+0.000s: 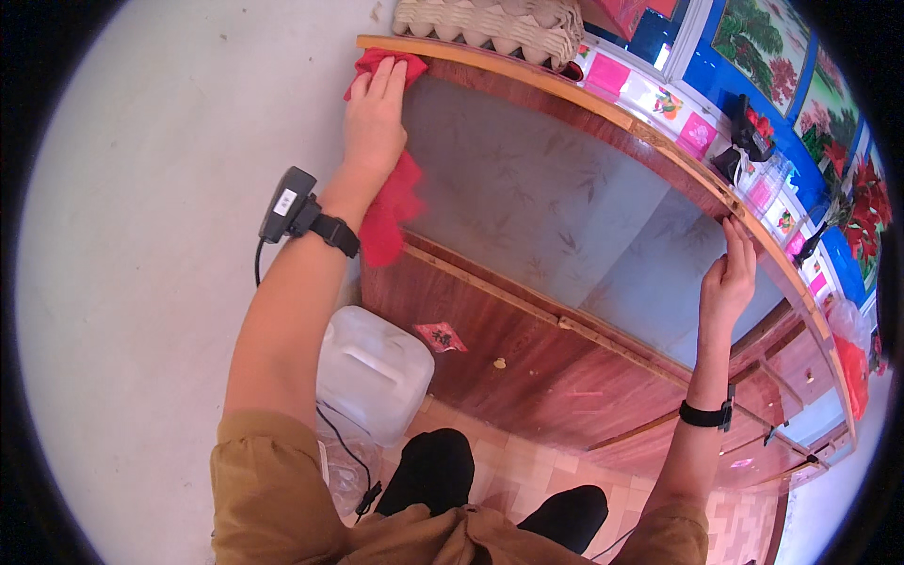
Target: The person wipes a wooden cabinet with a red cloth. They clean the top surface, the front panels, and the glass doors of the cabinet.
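Note:
At the upper left corner of a reddish wooden cabinet (pixel 487 318), my left hand (pixel 378 120) presses a red cloth (pixel 395 205) against the front, just under the top edge. Part of the cloth hangs below the wrist and looks blurred. My right hand (pixel 731 272) rests its fingertips at the underside of the wooden top edge (pixel 628 120), further right, with no object seen in it. Between the hands stretch frosted glass panels (pixel 522 176) with a leaf pattern.
Egg trays (pixel 494 25) stand on the cabinet top, close to its edge. A white plastic jerrycan (pixel 378 374) and a black cable (pixel 346 445) are on the floor at left. A clear plastic container (pixel 770 183) and red artificial flowers (pixel 869 205) stand at right. The wall (pixel 155 247) borders the left.

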